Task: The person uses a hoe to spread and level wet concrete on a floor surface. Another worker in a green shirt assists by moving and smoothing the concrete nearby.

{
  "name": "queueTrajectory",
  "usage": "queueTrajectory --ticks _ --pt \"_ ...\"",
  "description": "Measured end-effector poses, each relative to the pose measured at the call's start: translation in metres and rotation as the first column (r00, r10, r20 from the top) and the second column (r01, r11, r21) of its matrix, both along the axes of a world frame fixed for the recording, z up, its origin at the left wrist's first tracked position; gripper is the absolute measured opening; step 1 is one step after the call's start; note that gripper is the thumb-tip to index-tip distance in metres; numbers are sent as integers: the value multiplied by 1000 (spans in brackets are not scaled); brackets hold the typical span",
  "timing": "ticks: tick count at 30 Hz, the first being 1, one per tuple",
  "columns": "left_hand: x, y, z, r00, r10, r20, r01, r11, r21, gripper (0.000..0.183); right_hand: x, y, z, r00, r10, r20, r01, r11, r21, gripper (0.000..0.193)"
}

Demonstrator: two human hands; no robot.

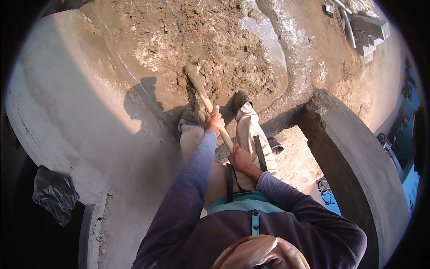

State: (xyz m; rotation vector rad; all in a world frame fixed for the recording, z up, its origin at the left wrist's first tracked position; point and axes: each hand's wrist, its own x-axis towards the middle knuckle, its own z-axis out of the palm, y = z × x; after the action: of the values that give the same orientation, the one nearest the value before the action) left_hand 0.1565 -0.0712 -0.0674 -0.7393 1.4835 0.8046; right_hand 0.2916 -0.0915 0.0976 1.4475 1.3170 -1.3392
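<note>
Both of my hands are wrapped round the wooden handle of a long tool, which looks like a hoe [204, 95]. My left hand [215, 120] grips it about midway, farther out. Closer to my body, my right hand [241, 158] closes on the near end of the handle, in front of my thighs. The handle slants away and to the left. Its far end rests at the edge of a heap of wet, lumpy mud [224, 54]; the blade is mostly hidden there. My shoes stand on either side of the handle, close to the mud.
Wet grey slurry [264, 31] borders the mud on the right. A low concrete wall [354, 152] runs along my right side. To the left lies a smooth concrete surface [67, 89], with a black plastic bag [54, 193] beyond. Grey blocks [369, 33] sit at the far right.
</note>
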Motion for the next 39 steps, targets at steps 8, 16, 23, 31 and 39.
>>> queueTrajectory --ticks 8,16,23,31,39 --pt "-2 15 40 998 62 17 -64 994 85 24 10 10 34 996 -34 -79 47 985 164 39" --pt "-53 80 130 911 -180 -370 355 798 487 48 32 180 99 788 -545 -288 593 797 114 27" --pt "-147 -105 259 123 -388 -914 296 893 -339 28 118 349 121 822 -484 -300 556 796 241 20" --pt "-212 -183 628 -538 -836 105 -768 436 -470 58 203 482 57 908 -414 -62 418 886 201 24" --pt "-235 -251 622 -174 -959 225 -904 65 -421 69 155 508 51 962 -274 14 259 924 280 22"
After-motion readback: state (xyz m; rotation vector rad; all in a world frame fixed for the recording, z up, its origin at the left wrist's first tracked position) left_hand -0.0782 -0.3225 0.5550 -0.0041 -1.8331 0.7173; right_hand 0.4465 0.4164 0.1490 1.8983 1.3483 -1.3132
